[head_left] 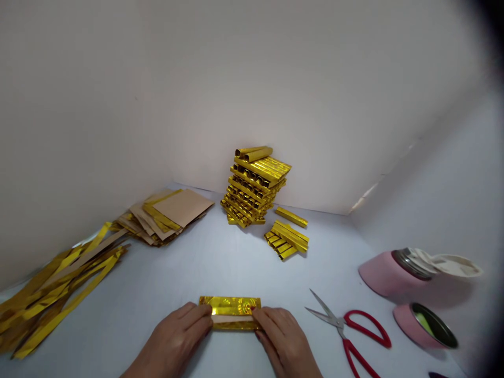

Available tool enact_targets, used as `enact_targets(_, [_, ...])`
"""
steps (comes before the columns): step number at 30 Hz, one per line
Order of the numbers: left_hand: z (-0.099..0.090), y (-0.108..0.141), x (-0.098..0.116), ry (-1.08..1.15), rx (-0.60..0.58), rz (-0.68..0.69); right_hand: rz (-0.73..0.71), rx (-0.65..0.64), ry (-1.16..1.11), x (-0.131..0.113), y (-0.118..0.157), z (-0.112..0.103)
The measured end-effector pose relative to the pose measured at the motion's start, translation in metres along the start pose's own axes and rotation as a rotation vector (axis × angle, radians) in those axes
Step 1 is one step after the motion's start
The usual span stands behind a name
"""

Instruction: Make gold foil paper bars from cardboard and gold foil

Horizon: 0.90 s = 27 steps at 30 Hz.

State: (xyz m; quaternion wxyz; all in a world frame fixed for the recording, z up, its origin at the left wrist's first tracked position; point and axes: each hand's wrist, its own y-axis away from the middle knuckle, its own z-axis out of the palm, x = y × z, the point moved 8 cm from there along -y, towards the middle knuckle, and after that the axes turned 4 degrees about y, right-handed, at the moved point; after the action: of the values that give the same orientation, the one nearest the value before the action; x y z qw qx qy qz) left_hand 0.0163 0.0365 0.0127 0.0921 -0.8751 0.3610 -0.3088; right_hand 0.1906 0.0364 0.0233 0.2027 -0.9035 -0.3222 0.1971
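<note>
A shiny gold foil paper strip lies near the table's front edge, partly folded lengthwise so that a pale band of its backing shows along the middle. My left hand grips its left end, fingers pressed together. At the other end, my right hand pinches the strip, thumb and fingers closed on it. Scissors with red handles rest to the right of my right hand, blades apart. Behind the strip, a small group of folded gold tubes lies on the table.
A crisscross stack of gold tubes stands at the back, near one loose tube. Brown-backed gold sheets are piled left of it, with cut gold strips in front. On the right lie a pink flask and a pink cup.
</note>
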Motion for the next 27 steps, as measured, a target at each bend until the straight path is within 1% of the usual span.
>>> enact_targets(2, [0.001, 0.002, 0.001, 0.0, -0.008, 0.007, 0.023, -0.013, -0.02, 0.003, 0.003, 0.0])
enact_targets(7, [0.008, 0.005, -0.004, 0.039, -0.07, -0.041, 0.073, -0.037, -0.078, 0.007, 0.004, 0.003])
enact_targets(13, [0.009, 0.004, -0.003, 0.009, -0.074, -0.028, 0.095, -0.067, -0.142, 0.01, 0.004, 0.007])
enact_targets(17, [0.004, 0.002, 0.0, -0.014, -0.043, -0.018, 0.105, -0.064, -0.17, 0.011, 0.004, 0.007])
enact_targets(23, [-0.011, -0.002, 0.003, -0.011, 0.083, -0.031, 0.132, -0.086, -0.187, 0.012, 0.005, 0.008])
enact_targets(27, [-0.012, -0.003, 0.006, -0.06, 0.108, 0.007, 0.069, -0.084, -0.141, 0.018, 0.011, 0.016])
